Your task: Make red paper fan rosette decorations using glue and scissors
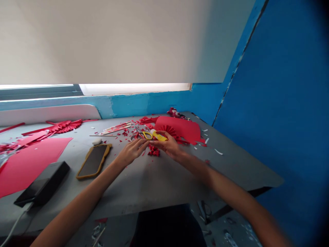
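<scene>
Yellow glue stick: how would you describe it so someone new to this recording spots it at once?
Start at the grey table below the window. Near its middle, the right hand holds the glue stick. The yellow-handled scissors lie just beside it, but the glue stick is a stubby yellow tube held in the hand, not lying on the table.

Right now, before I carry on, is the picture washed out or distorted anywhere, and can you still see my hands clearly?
In the head view, the bright window strip is blown out to white, the blue wall darkens toward the right corner, and the wide lens slants the table; the left hand and right hand remain clearly visible.
</scene>
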The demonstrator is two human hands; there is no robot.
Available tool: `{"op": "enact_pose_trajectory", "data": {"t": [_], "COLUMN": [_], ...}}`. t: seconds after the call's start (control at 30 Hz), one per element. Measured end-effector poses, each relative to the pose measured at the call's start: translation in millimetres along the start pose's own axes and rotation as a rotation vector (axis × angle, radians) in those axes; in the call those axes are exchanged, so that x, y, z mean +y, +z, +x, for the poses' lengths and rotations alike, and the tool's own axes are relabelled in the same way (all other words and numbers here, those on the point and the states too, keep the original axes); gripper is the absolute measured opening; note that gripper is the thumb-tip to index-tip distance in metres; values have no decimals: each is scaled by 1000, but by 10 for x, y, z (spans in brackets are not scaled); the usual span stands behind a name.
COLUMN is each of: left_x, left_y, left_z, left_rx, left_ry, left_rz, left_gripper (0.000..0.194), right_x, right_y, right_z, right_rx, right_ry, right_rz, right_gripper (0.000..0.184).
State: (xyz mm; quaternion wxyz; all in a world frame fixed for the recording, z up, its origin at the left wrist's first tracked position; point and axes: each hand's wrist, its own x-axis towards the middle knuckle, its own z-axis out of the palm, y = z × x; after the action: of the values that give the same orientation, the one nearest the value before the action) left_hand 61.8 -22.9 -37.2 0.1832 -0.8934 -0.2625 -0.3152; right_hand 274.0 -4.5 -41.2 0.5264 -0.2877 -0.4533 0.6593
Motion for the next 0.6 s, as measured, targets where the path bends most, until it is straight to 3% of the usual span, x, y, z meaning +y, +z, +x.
{"op": "enact_pose_trajectory", "data": {"t": [0.13,0.3,0.4,0.5,0.6], "left_x": [58,145,146,146,166], "left_y": [-20,5,49,82,102], "left_z": [46,145,171,172,167], "left_rx": [43,236,242,188,172], "left_ry": [-117,-599,-804,-875,-863], "left_rz": [-136,-461,-711,-870,-919], "left_gripper": [26,20,27,31,31], "right_x": [-52,-141,-166,-159,-117], "right_y": [-9,26,40,44,35], "right_z": [-16,-27,-24,-23,-15], "right_rx": [-11,18,37,29,12], "right_ry": [-26,-26,-44,-59,-114], "right_rz": [-1,-12,-25,-51,-85], "right_gripper": [67,71,71,70,66]}}
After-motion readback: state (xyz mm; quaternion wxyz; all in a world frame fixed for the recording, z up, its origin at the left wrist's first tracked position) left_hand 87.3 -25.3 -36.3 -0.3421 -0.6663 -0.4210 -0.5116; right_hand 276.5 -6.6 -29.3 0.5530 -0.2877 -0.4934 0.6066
